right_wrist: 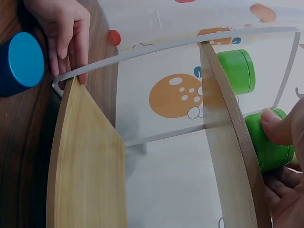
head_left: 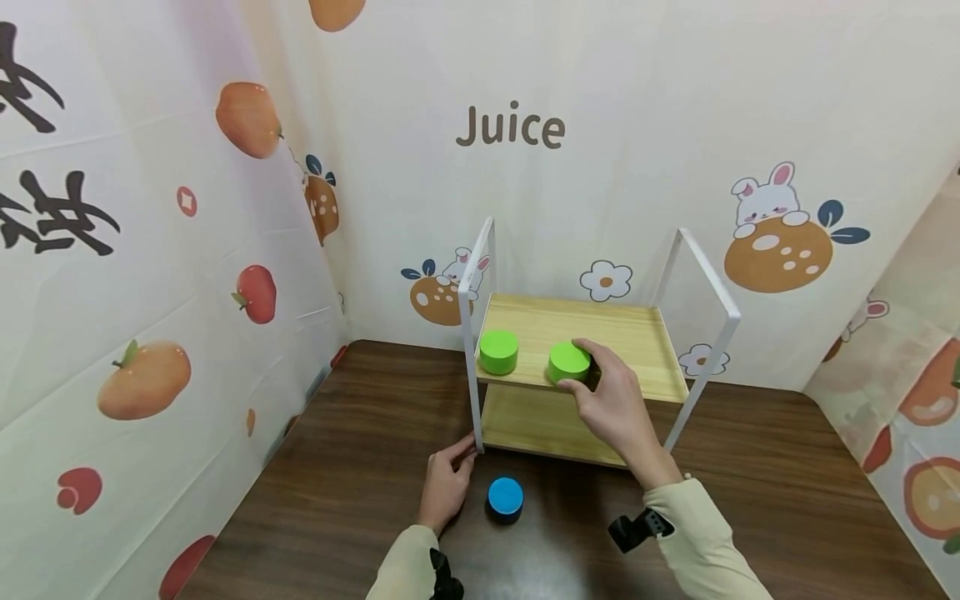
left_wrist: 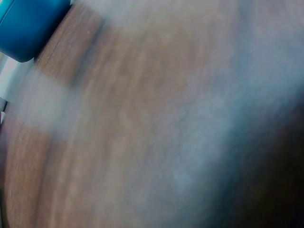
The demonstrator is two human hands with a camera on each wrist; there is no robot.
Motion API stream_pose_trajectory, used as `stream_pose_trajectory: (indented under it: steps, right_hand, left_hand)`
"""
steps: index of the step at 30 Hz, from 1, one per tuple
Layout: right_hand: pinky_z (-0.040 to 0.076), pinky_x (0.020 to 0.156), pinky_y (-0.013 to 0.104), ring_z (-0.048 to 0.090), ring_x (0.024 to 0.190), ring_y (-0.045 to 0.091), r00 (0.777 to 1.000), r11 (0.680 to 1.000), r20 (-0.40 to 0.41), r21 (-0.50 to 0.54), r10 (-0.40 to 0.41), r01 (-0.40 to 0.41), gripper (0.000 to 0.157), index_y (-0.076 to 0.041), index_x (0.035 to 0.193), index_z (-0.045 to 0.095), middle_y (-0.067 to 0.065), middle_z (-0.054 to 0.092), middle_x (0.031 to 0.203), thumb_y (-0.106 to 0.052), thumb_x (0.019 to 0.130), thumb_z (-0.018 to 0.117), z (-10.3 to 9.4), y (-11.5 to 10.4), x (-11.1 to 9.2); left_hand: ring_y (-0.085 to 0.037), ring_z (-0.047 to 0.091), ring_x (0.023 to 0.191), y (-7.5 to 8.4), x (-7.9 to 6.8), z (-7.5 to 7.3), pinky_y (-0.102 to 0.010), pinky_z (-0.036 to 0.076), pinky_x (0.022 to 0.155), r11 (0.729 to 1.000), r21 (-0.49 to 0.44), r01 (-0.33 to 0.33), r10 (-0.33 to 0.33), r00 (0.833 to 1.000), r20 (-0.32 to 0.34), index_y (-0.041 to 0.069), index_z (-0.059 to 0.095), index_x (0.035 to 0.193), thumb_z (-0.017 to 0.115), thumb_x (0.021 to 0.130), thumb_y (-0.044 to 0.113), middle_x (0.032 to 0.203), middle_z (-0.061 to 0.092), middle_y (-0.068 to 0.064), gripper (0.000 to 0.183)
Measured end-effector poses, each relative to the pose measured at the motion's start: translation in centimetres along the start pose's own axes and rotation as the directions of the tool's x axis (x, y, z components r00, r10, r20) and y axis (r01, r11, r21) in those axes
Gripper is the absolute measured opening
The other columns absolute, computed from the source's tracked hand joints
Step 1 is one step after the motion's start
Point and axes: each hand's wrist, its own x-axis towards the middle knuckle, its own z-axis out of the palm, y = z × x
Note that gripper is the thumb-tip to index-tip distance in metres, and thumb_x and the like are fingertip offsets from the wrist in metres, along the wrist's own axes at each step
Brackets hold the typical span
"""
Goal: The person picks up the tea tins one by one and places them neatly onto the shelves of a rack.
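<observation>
A two-tier shelf rack (head_left: 600, 321) with light wooden boards and white metal side frames stands on the dark table. My right hand (head_left: 618, 404) pinches a green round container (head_left: 568, 362) between thumb and fingers at the upper board's front edge; whether its base fully rests there I cannot tell. Left of it, another green round container (head_left: 498, 352) sits on the same board. My left hand (head_left: 446, 483) holds the rack's lower front left corner, fingers at the metal leg, as the right wrist view shows. Near that hand stands a blue-topped round container (head_left: 506, 498) on the table.
The rack's lower board (right_wrist: 90, 166) lies beneath the upper one. A printed cloth (head_left: 517, 183) hangs behind the dark wood table (head_left: 360, 450) and along both sides. The left wrist view is mostly blurred, with a blue container (left_wrist: 28, 28) in its upper left corner.
</observation>
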Motion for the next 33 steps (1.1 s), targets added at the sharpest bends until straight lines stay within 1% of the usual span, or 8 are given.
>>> stream_pose_trajectory:
  steps: [4,10,14,16,23,27,29,33]
  right_hand:
    - [0.052,0.107,0.058,0.061,0.13,0.043,1.0,1.0,-0.001,0.003,0.002,-0.002,0.071,0.003,0.154,0.046,0.026,0.061,0.142,-0.01,0.093,0.08,0.2,0.1,0.0]
    - [0.055,0.101,0.057,0.065,0.122,0.041,1.0,1.0,-0.017,-0.005,-0.011,0.011,0.082,0.004,0.161,0.035,0.025,0.065,0.138,-0.011,0.094,0.08,0.5,0.4,-0.3]
    - [0.053,0.103,0.059,0.064,0.123,0.042,0.999,0.999,-0.035,-0.023,-0.024,0.023,0.085,0.003,0.162,0.032,0.025,0.064,0.137,-0.012,0.094,0.08,0.7,0.4,-0.6]
    - [0.053,0.104,0.06,0.064,0.125,0.043,0.999,0.999,-0.041,-0.031,-0.032,0.031,0.085,0.003,0.163,0.031,0.025,0.064,0.137,-0.013,0.095,0.08,0.7,0.4,-0.6]
    - [0.054,0.101,0.061,0.064,0.123,0.044,0.995,0.996,-0.075,-0.068,-0.064,0.059,0.085,0.004,0.162,0.032,0.026,0.064,0.137,-0.017,0.095,0.08,0.7,0.6,-0.7]
    - [0.054,0.103,0.06,0.064,0.126,0.045,0.993,0.994,-0.086,-0.074,-0.082,0.076,0.084,0.005,0.161,0.033,0.027,0.064,0.136,-0.015,0.095,0.08,1.1,0.7,-0.9]
    - [0.054,0.105,0.06,0.063,0.129,0.046,0.992,0.993,-0.089,-0.08,-0.092,0.085,0.083,0.006,0.161,0.033,0.029,0.063,0.139,-0.014,0.095,0.08,1.2,0.7,-1.0]
    - [0.053,0.107,0.061,0.061,0.132,0.047,0.989,0.991,-0.104,-0.096,-0.101,0.091,0.084,0.005,0.162,0.033,0.03,0.061,0.144,-0.015,0.095,0.079,1.4,0.7,-1.1]
  left_hand:
    - [-0.031,0.074,0.118,-0.2,0.1,0.0,-0.035,0.062,0.096,1.0,0.01,-0.022,0.022,1.0,-0.005,-0.002,0.067,0.139,0.061,0.101,-0.001,0.131,0.074,-0.019,0.038]
    - [-0.029,0.074,0.117,-0.4,0.2,0.0,-0.032,0.061,0.096,1.0,-0.002,0.007,-0.007,1.0,-0.008,-0.001,0.067,0.139,0.061,0.101,-0.001,0.131,0.074,-0.018,0.038]
    - [-0.03,0.074,0.119,-0.4,0.1,-0.1,-0.033,0.06,0.097,1.0,0.0,0.009,-0.009,1.0,-0.002,-0.002,0.067,0.139,0.06,0.102,-0.001,0.132,0.073,-0.018,0.038]
    - [-0.029,0.073,0.119,-0.4,0.2,-0.1,-0.033,0.06,0.097,1.0,-0.005,0.015,-0.015,1.0,-0.003,-0.001,0.067,0.14,0.06,0.102,-0.001,0.133,0.073,-0.017,0.039]
    - [-0.031,0.074,0.117,-0.2,0.4,0.2,-0.039,0.062,0.097,1.0,0.016,-0.02,0.02,1.0,-0.009,-0.001,0.068,0.138,0.062,0.101,-0.001,0.131,0.074,-0.018,0.037]
    - [-0.031,0.073,0.12,-0.1,0.1,0.0,-0.041,0.061,0.099,1.0,0.006,0.006,-0.006,1.0,-0.003,-0.001,0.067,0.139,0.06,0.102,-0.001,0.133,0.073,-0.018,0.038]
    - [-0.03,0.072,0.121,0.0,0.0,0.0,-0.042,0.06,0.101,1.0,-0.002,0.025,-0.025,1.0,-0.002,0.0,0.067,0.139,0.06,0.102,-0.001,0.135,0.072,-0.017,0.038]
    - [-0.03,0.072,0.123,-0.1,0.0,0.0,-0.044,0.059,0.102,1.0,-0.004,0.026,-0.026,1.0,0.006,-0.001,0.067,0.14,0.059,0.102,-0.001,0.137,0.071,-0.017,0.038]
